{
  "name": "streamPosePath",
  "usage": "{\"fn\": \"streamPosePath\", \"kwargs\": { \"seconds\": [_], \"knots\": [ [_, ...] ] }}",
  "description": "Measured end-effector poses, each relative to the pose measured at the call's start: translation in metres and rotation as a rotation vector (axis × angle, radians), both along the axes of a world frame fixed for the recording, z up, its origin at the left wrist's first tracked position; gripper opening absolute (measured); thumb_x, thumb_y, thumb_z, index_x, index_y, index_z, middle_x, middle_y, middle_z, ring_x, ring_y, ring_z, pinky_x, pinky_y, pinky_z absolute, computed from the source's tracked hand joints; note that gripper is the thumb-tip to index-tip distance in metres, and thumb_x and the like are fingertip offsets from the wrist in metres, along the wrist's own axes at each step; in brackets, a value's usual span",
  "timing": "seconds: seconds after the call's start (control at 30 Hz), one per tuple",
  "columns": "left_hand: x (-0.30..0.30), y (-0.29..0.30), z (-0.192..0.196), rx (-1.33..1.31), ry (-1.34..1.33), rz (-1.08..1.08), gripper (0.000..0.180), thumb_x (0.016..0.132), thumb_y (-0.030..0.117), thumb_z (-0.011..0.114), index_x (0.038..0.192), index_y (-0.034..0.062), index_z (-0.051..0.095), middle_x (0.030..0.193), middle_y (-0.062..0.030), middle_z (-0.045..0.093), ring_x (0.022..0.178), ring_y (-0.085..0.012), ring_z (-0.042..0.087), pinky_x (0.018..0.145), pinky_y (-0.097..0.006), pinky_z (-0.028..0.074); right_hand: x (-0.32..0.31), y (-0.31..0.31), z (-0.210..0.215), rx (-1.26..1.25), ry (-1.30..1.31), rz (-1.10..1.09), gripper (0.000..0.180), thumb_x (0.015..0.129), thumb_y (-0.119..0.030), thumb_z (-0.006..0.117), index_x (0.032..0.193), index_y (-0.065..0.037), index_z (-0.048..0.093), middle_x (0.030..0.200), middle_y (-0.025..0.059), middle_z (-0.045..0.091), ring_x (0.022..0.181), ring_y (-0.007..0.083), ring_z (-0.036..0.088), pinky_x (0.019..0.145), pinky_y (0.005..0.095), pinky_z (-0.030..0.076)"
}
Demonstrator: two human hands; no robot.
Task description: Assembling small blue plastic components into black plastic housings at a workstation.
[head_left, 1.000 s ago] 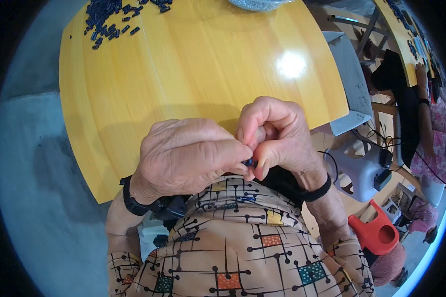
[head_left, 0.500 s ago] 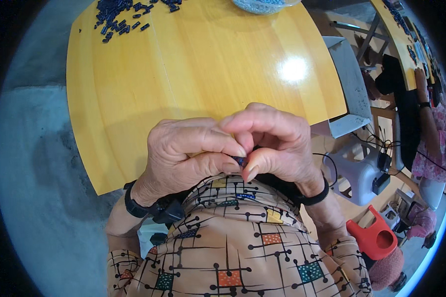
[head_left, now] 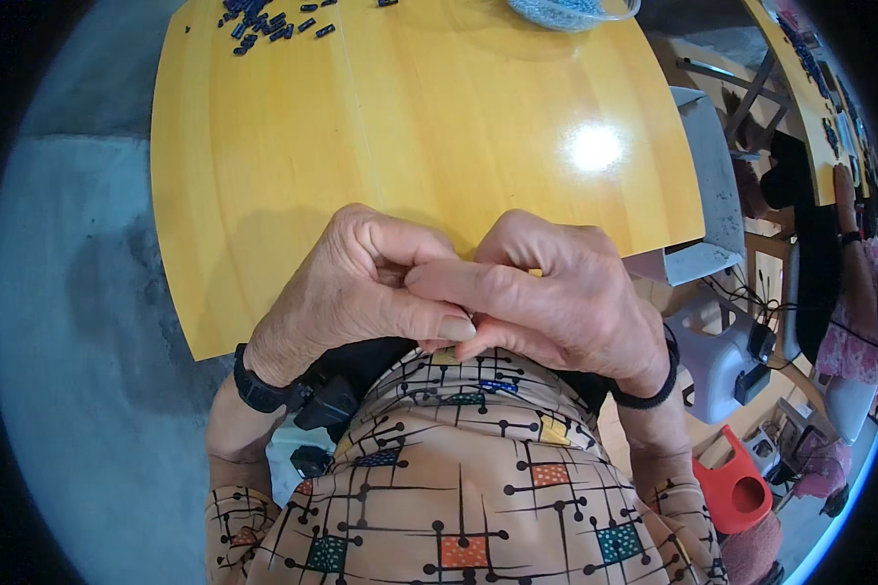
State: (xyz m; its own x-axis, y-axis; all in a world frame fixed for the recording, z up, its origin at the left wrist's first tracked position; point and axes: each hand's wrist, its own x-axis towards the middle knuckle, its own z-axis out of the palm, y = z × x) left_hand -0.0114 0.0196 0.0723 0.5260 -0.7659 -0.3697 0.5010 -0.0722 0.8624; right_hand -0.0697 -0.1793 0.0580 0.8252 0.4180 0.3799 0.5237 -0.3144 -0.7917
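My left hand (head_left: 356, 288) and my right hand (head_left: 566, 292) meet over the near edge of the yellow wooden table (head_left: 429, 146), close to my body. The fingers of both hands are bent and closed, with thumbs and fingertips pressed together. Between them they pinch a small dark blue piece, now almost wholly covered by the fingers. At the far left of the table lie several loose dark blue cylindrical pieces (head_left: 281, 29). A clear bowl (head_left: 622, 18) with small light blue bits stands at the far edge.
A grey open box (head_left: 707, 175) adjoins the table's right side. Beyond it are a pale plastic stool (head_left: 717, 351), black cables and a red stool (head_left: 737, 487). At the far right another person's arm (head_left: 846, 200) rests at a second table (head_left: 800, 97).
My right hand has turned and its fingers have closed over the left fingertips, covering the dark blue piece that showed before. The view has shifted slightly, so the table sits higher.
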Motion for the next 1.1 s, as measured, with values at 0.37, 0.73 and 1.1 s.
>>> {"fn": "streamPosePath", "kwargs": {
  "seconds": [0.37, 0.73, 1.1],
  "knots": [
    [-0.007, 0.002, -0.011, -0.096, 0.108, 0.102, 0.018, 0.075, 0.001, 0.074, 0.09, -0.0045, 0.066, 0.073, -0.0074, 0.065, 0.064, -0.01, 0.061, 0.057, -0.021, 0.05, -0.003, 0.008, 0.0, 0.014, -0.048, -0.111, 0.03, 0.07, -0.016, 0.075, 0.097, -0.006, 0.065, 0.064, 0.0048, 0.045, 0.054, 0.0175, 0.052, 0.045, 0.0295, 0.042],
    [-0.016, 0.002, -0.022, -0.102, 0.126, 0.222, 0.024, 0.082, 0.006, 0.07, 0.102, -0.0042, 0.064, 0.081, -0.0051, 0.065, 0.07, -0.0082, 0.061, 0.063, -0.02, 0.052, 0.001, 0.007, -0.009, 0.155, 0.022, -0.132, 0.028, 0.073, -0.018, 0.075, 0.097, -0.005, 0.068, 0.067, 0.0067, 0.05, 0.063, 0.0216, 0.052, 0.054, 0.0314, 0.044],
    [-0.013, -0.003, -0.02, -0.108, 0.111, 0.264, 0.022, 0.084, 0.005, 0.066, 0.104, -0.0032, 0.065, 0.084, -0.0059, 0.066, 0.071, -0.0098, 0.059, 0.068, -0.022, 0.05, 0.008, 0.007, -0.026, 0.294, 0.058, -0.12, 0.035, 0.072, -0.021, 0.076, 0.102, -0.006, 0.069, 0.071, 0.0023, 0.054, 0.067, 0.0171, 0.051, 0.059, 0.0282, 0.044]
  ]
}}
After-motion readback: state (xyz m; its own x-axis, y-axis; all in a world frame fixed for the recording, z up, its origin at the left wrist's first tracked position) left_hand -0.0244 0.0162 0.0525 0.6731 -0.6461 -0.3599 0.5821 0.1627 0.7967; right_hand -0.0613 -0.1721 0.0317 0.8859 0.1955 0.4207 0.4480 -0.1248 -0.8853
